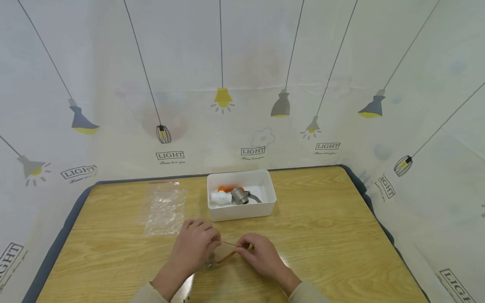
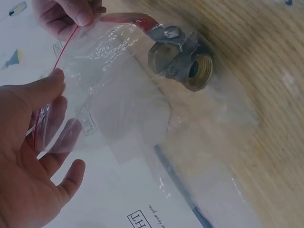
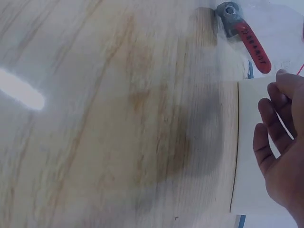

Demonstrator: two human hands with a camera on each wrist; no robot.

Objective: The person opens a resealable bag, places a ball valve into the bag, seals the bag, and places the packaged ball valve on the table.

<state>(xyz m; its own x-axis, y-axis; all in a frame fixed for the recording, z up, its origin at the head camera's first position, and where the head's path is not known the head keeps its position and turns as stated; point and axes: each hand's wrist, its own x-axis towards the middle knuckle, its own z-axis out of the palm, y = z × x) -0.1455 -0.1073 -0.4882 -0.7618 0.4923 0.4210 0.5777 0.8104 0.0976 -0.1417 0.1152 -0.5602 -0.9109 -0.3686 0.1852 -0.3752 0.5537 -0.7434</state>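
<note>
A clear zip bag (image 2: 114, 99) with a red seal line hangs between the two hands. Inside it lies a metal ball valve (image 2: 192, 71) with brass threads and a red lever handle (image 3: 254, 50). My left hand (image 1: 195, 244) pinches the bag's sealed edge between thumb and fingers, its little finger sticking out in the left wrist view. At the other end of that edge, the right hand (image 1: 261, 254) pinches the bag with thumb and forefinger. The valve sits low in the bag, close over the wooden table (image 1: 322, 244), below the hands.
Just beyond the hands stands a white bin (image 1: 244, 213). It holds a white fitting (image 1: 221, 198), a grey metal valve (image 1: 239, 196) and an orange part (image 1: 229, 188). Flat clear bags (image 1: 164, 214) lie left of the bin. A printed curtain (image 1: 242, 126) surrounds the table.
</note>
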